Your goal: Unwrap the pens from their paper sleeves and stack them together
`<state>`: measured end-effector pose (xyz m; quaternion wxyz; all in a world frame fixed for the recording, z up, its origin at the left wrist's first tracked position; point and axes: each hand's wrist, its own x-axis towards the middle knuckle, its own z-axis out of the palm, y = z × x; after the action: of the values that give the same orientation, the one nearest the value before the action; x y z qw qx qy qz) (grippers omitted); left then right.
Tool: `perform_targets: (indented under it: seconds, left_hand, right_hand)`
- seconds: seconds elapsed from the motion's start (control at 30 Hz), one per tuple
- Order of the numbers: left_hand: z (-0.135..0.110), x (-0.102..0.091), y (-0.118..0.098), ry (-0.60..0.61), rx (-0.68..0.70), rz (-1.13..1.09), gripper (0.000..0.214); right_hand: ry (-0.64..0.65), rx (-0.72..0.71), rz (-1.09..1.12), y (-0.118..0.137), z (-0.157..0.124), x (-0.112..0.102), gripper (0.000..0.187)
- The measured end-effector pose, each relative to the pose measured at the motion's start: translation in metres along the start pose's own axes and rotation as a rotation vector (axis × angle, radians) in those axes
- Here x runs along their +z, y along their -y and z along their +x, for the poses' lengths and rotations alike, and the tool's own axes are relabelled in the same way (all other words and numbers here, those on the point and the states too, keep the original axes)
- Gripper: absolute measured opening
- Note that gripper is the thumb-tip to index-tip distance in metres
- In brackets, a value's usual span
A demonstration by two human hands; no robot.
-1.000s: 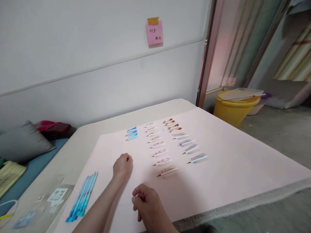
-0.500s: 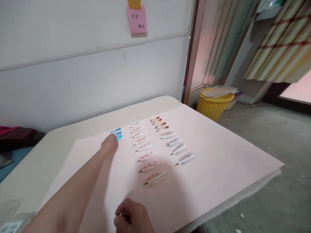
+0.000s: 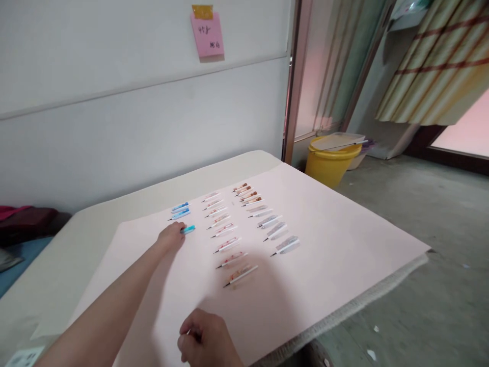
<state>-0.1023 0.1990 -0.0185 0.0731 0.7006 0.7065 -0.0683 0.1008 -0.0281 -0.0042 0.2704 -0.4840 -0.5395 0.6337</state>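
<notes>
Broadly, the wall (image 3: 133, 117) fills the upper left of the frame, w/ a pink sticky note (image 3: 208, 34) top centre; it has handwriting, too small to read. Below it the tabletop (image 3: 87, 239) takes the lower left and centre, covered by a big pink paper sheet (image 3: 336, 250) running to lower right. A yellow bucket (image 3: 330, 163) stands on the floor right of centre, striped curtain (image 3: 431, 66) upper right.

On the sheet, centre frame, approx. three columns of short pens, each lying w/ long axis slanting from lower left to upper right, dark tips toward lower left: a middle column of red-patterned pens (image 3: 229, 244), about 8; a right column of brown and grey pens (image 3: 267, 220), about 9, hard to count at the far end. Left column: two blue pens (image 3: 179, 210) lying close together.

Left hand (image 3: 171, 237) reaches out from lower left, fingers pinched on a third blue pen (image 3: 188, 229), just below the two blue ones; its end pokes out to the right, axis near level. Right hand (image 3: 208, 339) rests at bottom centre on the sheet, fingers curled loosely, holding nothing visible.
</notes>
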Motion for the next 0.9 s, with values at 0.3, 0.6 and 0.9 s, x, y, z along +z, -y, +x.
perform_targets:
  seconds: [0.3, 0.6, 0.9]
  left_hand:
    - [-0.098, 0.008, -0.032, 0.077, 0.152, 0.047, 0.026]
    - [-0.190, 0.018, -0.066, 0.145, 0.281, 0.106, 0.030]
    - [-0.222, 0.052, -0.073, -0.071, 0.108, -0.092, 0.034]
  right_hand:
    - [0.017, -0.096, 0.173, 0.006, -0.013, -0.007, 0.014]
    - [-0.206, -0.195, -0.114, 0.025, -0.006, -0.057, 0.013]
    - [-0.137, -0.251, -0.959, 0.008, -0.017, -0.046, 0.016]
